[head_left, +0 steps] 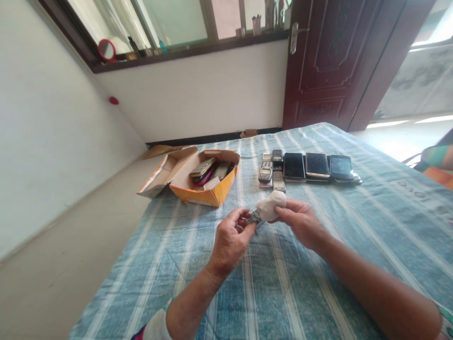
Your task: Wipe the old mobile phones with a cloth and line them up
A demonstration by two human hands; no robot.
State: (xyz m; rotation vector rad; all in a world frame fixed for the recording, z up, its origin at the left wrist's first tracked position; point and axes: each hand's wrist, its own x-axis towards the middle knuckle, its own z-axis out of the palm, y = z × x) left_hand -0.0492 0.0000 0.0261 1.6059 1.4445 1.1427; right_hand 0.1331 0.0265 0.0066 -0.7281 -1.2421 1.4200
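My left hand grips the lower end of a mobile phone with a keypad, its thumb and fingers closed around the edges. A crumpled white tissue covers the phone's other end. Pinched in my right hand, the tissue presses against the phone. Both hands are above the bed, close together. Just beyond them, several keypad phones lie in a cluster. To their right is a row of larger dark-screened devices, among them a black one.
An open orange cardboard box with several phones inside stands at the left, its lid folded outward. Blue striped cloth covers the bed. Behind are a white wall, a window ledge and a dark red door.
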